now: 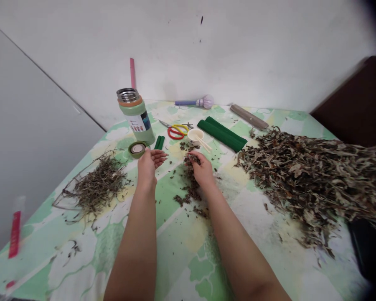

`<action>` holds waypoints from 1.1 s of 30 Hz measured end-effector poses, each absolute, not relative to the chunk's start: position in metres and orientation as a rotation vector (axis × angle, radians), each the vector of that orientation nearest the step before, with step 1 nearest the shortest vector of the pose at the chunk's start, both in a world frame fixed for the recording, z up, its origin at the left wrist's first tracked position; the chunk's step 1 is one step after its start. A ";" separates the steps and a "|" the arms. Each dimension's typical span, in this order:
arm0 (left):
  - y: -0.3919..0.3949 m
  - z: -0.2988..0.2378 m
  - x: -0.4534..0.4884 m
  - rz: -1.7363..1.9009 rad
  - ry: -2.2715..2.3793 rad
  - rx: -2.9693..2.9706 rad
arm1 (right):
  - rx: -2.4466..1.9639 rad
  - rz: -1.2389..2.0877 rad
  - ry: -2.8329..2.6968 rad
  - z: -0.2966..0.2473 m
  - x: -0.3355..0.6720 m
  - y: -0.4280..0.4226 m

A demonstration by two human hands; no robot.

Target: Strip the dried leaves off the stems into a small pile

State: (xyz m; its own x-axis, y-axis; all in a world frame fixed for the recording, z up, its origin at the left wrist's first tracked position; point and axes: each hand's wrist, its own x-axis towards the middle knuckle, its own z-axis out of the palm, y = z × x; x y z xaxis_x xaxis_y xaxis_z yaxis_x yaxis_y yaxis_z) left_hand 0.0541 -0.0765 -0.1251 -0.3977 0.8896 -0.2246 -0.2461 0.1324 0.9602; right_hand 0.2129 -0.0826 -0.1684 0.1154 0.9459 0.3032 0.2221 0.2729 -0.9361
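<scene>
While left hand hovers open, palm up, right hand pinches crumbled leaves; sweep gently toward 6 o'clock, sparing scoop at 12.

The large pile of dried leaves, right of the green flask, is cut off by the right picture edge. A dark object below that pile is also cut off there, and its kind cannot be told. The label print on the flask is too small to read. Far left of the flask, a red strip is blurred. The right hand covers part of the crumbled leaves; its fingertips are hidden. Both forearms leave the picture at the bottom edge.
</scene>
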 end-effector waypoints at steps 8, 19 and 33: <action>-0.081 -0.123 0.070 1.294 1.402 0.848 | -1.297 0.905 -1.295 -0.162 0.211 -0.089; -0.089 -0.131 0.093 1.020 1.250 0.978 | -0.967 1.138 -1.635 -0.163 0.221 -0.086; -0.081 -0.148 0.084 1.177 1.325 1.105 | -1.299 0.767 -1.862 -0.164 0.233 -0.084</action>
State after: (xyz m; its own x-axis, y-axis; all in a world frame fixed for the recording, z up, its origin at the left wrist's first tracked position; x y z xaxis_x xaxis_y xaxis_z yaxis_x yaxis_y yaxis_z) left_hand 0.0843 -0.0807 -0.1484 -0.0769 0.9914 -0.1056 0.0118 0.1068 0.9942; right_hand 0.2334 -0.0843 -0.1638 -0.2253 0.9478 0.2259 0.5138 0.3125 -0.7990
